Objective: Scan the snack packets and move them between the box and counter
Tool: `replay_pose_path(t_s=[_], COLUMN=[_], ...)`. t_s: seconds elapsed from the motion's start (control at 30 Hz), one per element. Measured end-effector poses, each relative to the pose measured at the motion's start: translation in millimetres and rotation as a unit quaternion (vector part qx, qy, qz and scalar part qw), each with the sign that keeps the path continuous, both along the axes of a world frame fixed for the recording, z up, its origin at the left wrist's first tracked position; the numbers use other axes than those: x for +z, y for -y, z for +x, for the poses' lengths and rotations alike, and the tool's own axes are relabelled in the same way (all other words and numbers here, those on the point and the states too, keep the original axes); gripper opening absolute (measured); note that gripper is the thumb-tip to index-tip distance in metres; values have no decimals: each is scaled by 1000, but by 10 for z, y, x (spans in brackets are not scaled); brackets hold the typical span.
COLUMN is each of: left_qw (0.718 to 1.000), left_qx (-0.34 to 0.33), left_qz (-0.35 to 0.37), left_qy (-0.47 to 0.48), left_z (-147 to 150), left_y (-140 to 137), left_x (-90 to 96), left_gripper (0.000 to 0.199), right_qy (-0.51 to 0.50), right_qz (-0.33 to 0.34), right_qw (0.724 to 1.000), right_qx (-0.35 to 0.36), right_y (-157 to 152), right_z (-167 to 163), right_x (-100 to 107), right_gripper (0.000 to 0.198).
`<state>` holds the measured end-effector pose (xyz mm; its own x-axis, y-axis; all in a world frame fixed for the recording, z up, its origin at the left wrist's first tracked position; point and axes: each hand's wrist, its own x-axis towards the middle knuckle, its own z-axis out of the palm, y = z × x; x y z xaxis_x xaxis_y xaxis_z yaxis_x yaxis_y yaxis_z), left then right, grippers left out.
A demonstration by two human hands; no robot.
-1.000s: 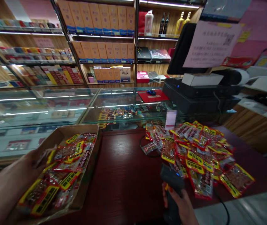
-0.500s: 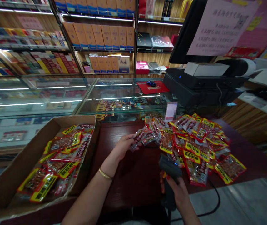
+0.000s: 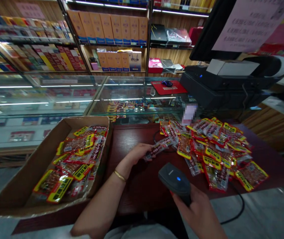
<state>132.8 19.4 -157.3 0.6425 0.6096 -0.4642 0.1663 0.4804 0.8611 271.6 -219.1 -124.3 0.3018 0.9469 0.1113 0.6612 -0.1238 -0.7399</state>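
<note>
My left hand (image 3: 142,152) pinches the near end of a clear snack packet (image 3: 158,148) with dark red print, held above the dark red table beside the pile. My right hand (image 3: 194,205) is wrapped round the handle of a black barcode scanner (image 3: 174,179) with a blue light on top; its head points left and forward, toward the packet. To the right lies a heap of snack packets (image 3: 213,154) with yellow and red edges. On the left, a cardboard box (image 3: 102,172) contains several similar packets (image 3: 74,159).
Behind the table (image 3: 132,132) stands a glass display counter (image 3: 127,86) with a red mouse pad (image 3: 173,89) on it. A monitor (image 3: 206,30) and a black cash drawer (image 3: 206,89) are at the back right. The scanner's cable (image 3: 241,205) hangs off the front edge.
My right hand has raised the scanner and turned its head leftward. The packet in my left hand now lies lower and more level. The whole view has shifted slightly.
</note>
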Motion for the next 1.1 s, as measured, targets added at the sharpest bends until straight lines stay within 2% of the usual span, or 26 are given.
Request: replay_pose_path(t_s=[0.3,0.53,0.73,1.1], left_qw=[1000,999,999,999], left_qx=[-11,-36,-29,-15], left_qz=[14,35,33,20], left_qy=[-17,-17,-12,-22], left_z=[14,-41,-34,12], left_y=[-6,5,-8,-16], left_x=[25,39,13,0], left_gripper=[30,34,31,30], right_qy=[61,73,94,82], right_qz=[-13,-24,-41,-30], right_qw=[998,997,994,996], right_qx=[31,26,23,17], right_y=[150,253,380,297], right_z=[49,81,138,90], right_x=[187,279,360,315], right_gripper=[24,26,30,22])
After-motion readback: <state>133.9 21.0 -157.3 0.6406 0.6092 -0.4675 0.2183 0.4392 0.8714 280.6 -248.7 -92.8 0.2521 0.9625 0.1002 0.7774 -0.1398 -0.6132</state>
